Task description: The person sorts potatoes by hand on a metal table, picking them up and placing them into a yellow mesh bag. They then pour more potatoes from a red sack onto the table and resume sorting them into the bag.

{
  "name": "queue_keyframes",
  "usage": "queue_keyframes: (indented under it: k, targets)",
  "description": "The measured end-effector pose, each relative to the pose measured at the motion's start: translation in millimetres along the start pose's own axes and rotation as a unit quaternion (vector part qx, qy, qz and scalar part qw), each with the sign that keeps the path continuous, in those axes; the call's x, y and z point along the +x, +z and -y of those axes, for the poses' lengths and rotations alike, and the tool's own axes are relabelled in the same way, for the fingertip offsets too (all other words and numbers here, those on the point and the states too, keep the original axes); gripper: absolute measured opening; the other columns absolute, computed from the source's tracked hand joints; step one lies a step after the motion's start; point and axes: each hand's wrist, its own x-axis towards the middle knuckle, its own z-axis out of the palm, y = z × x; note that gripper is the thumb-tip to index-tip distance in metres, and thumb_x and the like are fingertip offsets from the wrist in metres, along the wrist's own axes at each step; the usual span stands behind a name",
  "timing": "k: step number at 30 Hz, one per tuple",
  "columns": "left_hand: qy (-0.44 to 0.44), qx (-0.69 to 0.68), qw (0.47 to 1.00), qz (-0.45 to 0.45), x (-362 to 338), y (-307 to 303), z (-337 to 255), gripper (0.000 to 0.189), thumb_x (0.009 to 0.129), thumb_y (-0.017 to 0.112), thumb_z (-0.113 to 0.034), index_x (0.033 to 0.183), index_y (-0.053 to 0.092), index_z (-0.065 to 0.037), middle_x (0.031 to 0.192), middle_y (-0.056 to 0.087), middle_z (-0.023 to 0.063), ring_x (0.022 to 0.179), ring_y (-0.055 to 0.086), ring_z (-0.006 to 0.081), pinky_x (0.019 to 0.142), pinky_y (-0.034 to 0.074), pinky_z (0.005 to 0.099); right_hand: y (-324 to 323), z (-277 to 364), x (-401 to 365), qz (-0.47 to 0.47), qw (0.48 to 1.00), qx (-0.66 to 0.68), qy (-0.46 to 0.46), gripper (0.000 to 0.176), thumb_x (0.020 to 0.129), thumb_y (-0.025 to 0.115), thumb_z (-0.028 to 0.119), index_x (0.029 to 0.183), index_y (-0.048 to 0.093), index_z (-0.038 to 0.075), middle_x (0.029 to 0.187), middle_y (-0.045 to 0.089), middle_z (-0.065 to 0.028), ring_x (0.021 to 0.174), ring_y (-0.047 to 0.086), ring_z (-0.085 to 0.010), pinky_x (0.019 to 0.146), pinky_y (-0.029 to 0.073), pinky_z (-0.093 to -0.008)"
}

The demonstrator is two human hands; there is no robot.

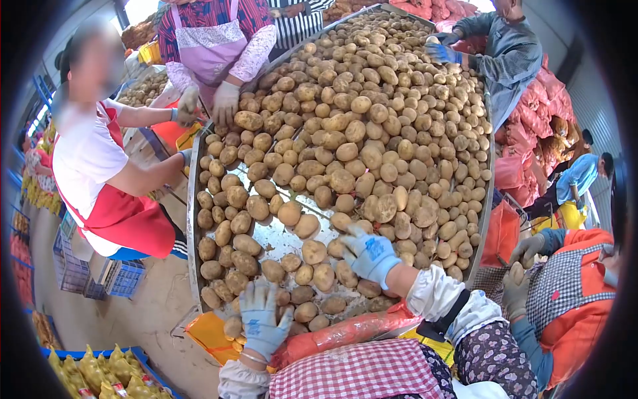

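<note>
Potatoes point(342, 181) cover a large metal-edged sorting table point(195, 219) in front of me. My left hand point(261, 322), in a grey-blue work glove, is at the near edge beside several potatoes, its fingers spread. My right hand point(372, 256), gloved the same way, reaches further over the table with its fingers apart, touching or just above the potatoes. No potato shows in the grip of either hand. An orange mesh bag point(207, 334) hangs below the near left edge, with potatoes by its mouth. A rolled red mesh bag point(345, 338) lies along the near edge between my arms.
Co-workers stand around the table: one in a red apron point(133, 219) at left, one in a pink apron point(211, 56) behind, others at right. Blue crates point(124, 278) are on the floor at left. Filled yellow bags point(93, 372) stand front left; red sacks point(531, 126) are stacked at right.
</note>
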Motion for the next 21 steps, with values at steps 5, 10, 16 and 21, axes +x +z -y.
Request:
queue_keyframes:
  k: [5, 10, 16, 21]
  targets:
    - [-0.080, 0.034, 0.996, 0.028, -13.0, 16.8, 5.3, 0.072, 0.079, 0.060, -0.039, 0.137, 0.040, -0.003, 0.144, 0.034, 0.0233, 0.133, 0.028, 0.0430, 0.110, 0.015, 0.0565, -39.1, -21.7, 91.2, -0.104, 0.994, 0.024, 0.033, 0.049, 0.085, 0.058, 0.035, 0.128, 0.049, 0.013, 0.136, 0.045, -0.0155, 0.110, 0.057, -0.0353, 0.092, 0.047, -0.0439]
    - [-0.052, -0.005, 0.998, -0.023, 6.6, 23.3, 10.6, 0.067, 0.079, 0.060, -0.034, 0.136, 0.042, -0.002, 0.142, 0.036, 0.0227, 0.133, 0.030, 0.0413, 0.110, 0.018, 0.0555, -24.1, -18.8, 137.2, -0.031, 0.990, -0.099, 0.094, 0.062, 0.084, 0.063, 0.035, 0.139, 0.039, 0.018, 0.142, 0.040, -0.0184, 0.113, 0.057, -0.0339, 0.093, 0.045, -0.0444]
    - [0.002, 0.003, 0.985, -0.174, 136.2, 3.4, 11.9, 0.058, 0.082, 0.060, -0.030, 0.132, 0.048, -0.004, 0.138, 0.043, 0.0215, 0.128, 0.037, 0.0419, 0.108, 0.026, 0.0530, -31.7, -16.2, 135.4, 0.035, 0.992, -0.090, 0.078, 0.059, 0.081, 0.066, 0.029, 0.135, 0.044, 0.018, 0.136, 0.043, -0.0190, 0.111, 0.058, -0.0340, 0.089, 0.046, -0.0457]
    - [0.042, 0.002, 0.985, -0.167, 231.6, 32.3, 5.0, 0.055, 0.085, 0.055, -0.034, 0.134, 0.049, -0.010, 0.135, 0.045, 0.0204, 0.122, 0.042, 0.0417, 0.104, 0.033, 0.0491, -30.9, -61.1, 83.4, -0.039, 0.887, 0.458, 0.054, 0.051, 0.085, 0.061, 0.023, 0.132, 0.046, 0.010, 0.126, 0.056, -0.0134, 0.107, 0.061, -0.0283, 0.082, 0.053, -0.0416]
